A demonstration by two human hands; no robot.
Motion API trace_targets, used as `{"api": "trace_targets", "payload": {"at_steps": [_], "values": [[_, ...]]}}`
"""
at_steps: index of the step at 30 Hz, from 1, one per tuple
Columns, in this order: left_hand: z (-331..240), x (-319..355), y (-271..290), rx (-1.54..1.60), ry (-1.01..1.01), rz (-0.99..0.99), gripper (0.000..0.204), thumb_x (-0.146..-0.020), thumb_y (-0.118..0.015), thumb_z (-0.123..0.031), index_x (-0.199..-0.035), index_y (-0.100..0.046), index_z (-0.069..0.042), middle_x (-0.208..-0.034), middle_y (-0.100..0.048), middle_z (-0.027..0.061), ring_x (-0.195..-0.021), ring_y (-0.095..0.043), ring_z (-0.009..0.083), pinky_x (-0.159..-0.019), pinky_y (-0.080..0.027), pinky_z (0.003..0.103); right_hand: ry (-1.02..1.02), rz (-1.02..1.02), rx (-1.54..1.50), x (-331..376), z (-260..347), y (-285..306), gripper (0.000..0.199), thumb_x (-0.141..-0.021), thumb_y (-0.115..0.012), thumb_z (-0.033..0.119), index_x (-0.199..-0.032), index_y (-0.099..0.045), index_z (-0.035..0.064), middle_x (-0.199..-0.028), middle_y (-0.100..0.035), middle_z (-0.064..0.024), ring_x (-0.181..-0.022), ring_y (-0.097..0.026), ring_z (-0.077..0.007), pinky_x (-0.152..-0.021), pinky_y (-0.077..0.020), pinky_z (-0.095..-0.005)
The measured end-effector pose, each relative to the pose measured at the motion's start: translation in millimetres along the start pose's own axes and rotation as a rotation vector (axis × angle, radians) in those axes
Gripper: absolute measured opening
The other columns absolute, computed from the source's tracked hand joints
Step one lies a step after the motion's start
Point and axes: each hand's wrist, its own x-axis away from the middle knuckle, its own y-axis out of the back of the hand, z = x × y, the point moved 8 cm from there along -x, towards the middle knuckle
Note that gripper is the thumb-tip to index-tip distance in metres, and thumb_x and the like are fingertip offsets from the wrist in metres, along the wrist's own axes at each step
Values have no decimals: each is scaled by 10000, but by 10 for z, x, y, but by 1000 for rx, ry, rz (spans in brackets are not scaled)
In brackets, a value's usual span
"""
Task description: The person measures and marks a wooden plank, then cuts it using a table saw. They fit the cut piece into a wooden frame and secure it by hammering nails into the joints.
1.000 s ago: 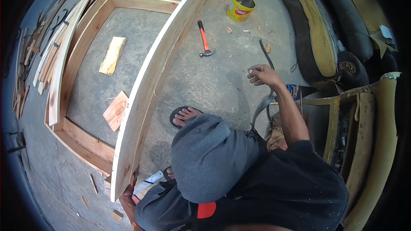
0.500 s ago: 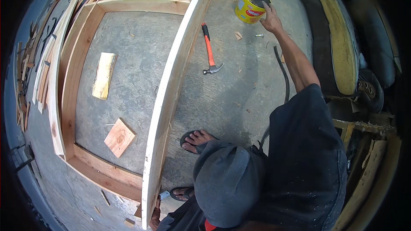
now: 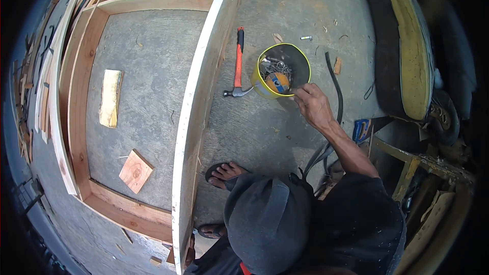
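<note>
My right hand [image 3: 314, 104] pinches the near rim of a yellow tin bucket [image 3: 261, 89] standing on the concrete floor. Inside it lie loose metal hardware [image 3: 277, 65] and a round orange-and-blue item [image 3: 278, 82]. A claw hammer [image 3: 239, 66] with a red-and-black handle lies just left of the bucket, its claw close to the tin's side. Low in the picture, my left hand [image 3: 190, 251] is at the near end of a long upright board [image 3: 196, 107] of a wooden frame; its fingers are mostly hidden.
Within the frame lie a bark-edged wood offcut [image 3: 110, 98] and a square wood block [image 3: 136, 171]. Black hose [image 3: 336, 89] and a blue-handled handsaw [image 3: 362, 129] are on the right, beside a long yellow-and-black cushion [image 3: 407, 46]. Wood strips [image 3: 25, 86] are piled far left.
My right hand has pulled the bucket nearer, next to the hammer, and its contents now show. The hammer has turned slightly, its head shifting left. My left hand stays by the board's end.
</note>
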Motion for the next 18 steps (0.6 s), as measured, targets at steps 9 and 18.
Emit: {"api": "trace_targets", "payload": {"at_steps": [9,18], "values": [[-159,134,83,-463,-304,-698,526,-1054,-414,-551,-1477,-475,-244,-1432,-556,85,-1343,-491,298,-1154,-342,523,-46,407,-150,-279,423,20,171,-916,-652,142,-965,-723,-5,-916,-732,-195,-845,-728,-373,-743,-566,-457],[-13,137,-48,-445,-258,-1084,651,-984,-521,-624,-1505,-382,-259,-1463,-442,-18,-1338,-414,251,-1165,-272,464,67,503,281,-361,222,-1335,178,-835,-606,63,-952,-717,-12,-930,-726,-247,-830,-716,-436,-739,-580,-496]]}}
